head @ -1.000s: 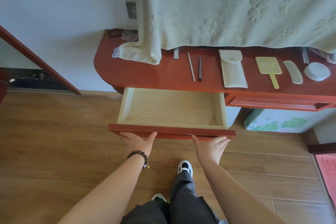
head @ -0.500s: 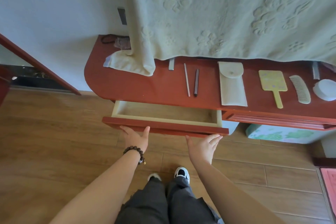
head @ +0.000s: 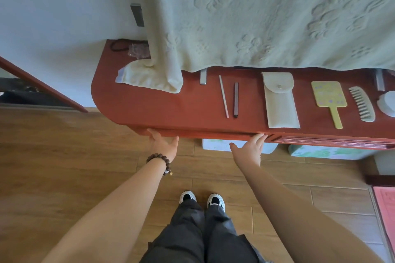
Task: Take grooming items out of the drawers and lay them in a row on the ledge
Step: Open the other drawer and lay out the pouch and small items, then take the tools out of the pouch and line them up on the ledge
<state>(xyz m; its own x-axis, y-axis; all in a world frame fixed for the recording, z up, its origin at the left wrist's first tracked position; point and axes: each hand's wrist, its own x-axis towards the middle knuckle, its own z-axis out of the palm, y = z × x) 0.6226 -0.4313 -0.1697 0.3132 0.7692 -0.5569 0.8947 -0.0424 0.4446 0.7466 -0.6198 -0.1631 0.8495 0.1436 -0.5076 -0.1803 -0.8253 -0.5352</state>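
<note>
The red ledge carries a row of grooming items: a thin pale stick, a dark pencil-like stick, a pale pouch, a yellow hand mirror, a pale comb and a white round object at the right edge. The left drawer front is flush under the ledge. My left hand and my right hand press flat against it with straight fingers, holding nothing.
A pale green embossed towel hangs over the back of the ledge. A black cord and a small packet lie at the far left. A second drawer front runs to the right. Floral boxes stand beneath.
The open, empty drawer has been pushed in by both hands and is now closed. The view has shifted closer to the ledge.
</note>
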